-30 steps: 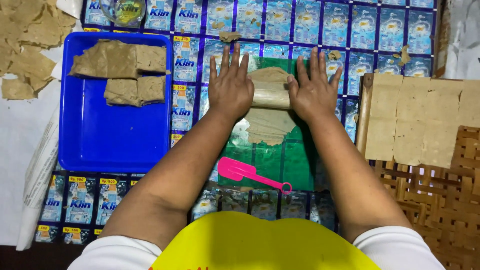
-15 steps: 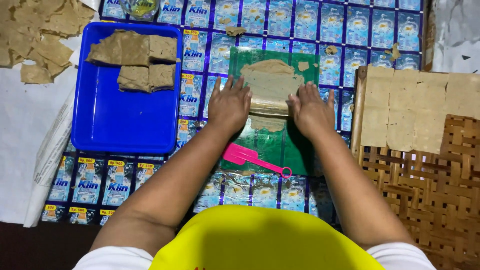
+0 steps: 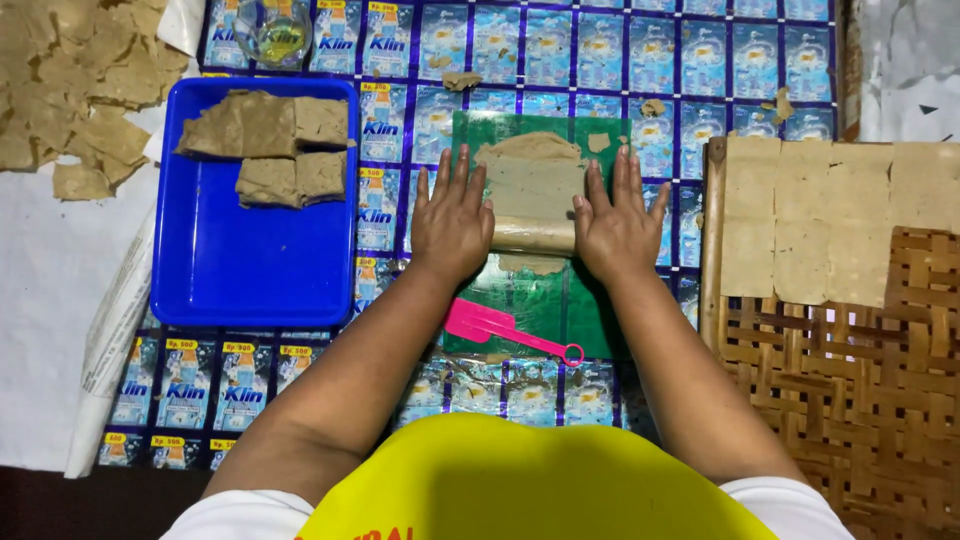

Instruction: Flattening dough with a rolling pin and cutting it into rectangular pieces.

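Dough (image 3: 530, 180), a flat tan sheet, lies on a green mat (image 3: 600, 300) in the middle of the head view, and its near edge wraps around a pale rolling pin (image 3: 533, 235) that lies crosswise between the two hands. The left hand (image 3: 452, 220) rests palm down on the left end of the pin, fingers spread and stretched flat, gripping nothing. The right hand (image 3: 618, 225) lies the same way on the right end, open and pressed flat, fingers pointing away from the person. A thin strip of dough shows just below the pin, on the mat.

A pink scraper (image 3: 490, 325) lies on the near part of the green mat, its thin handle pointing right, apart from both hands. To the left of the mat stands a blue tray (image 3: 250, 270) with several thick tan blocks (image 3: 270, 145) stacked at its far end. Beyond the tray's far edge a small clear glass bowl (image 3: 272, 30) stands. Broken tan flakes (image 3: 70, 100) are heaped on white paper at the far left. On the right, a woven bamboo rack (image 3: 850, 380) carries flat pale squares (image 3: 830, 220) laid side by side across its far half. A sheet of blue printed sachets (image 3: 640, 60) covers the surface under the mat and tray.
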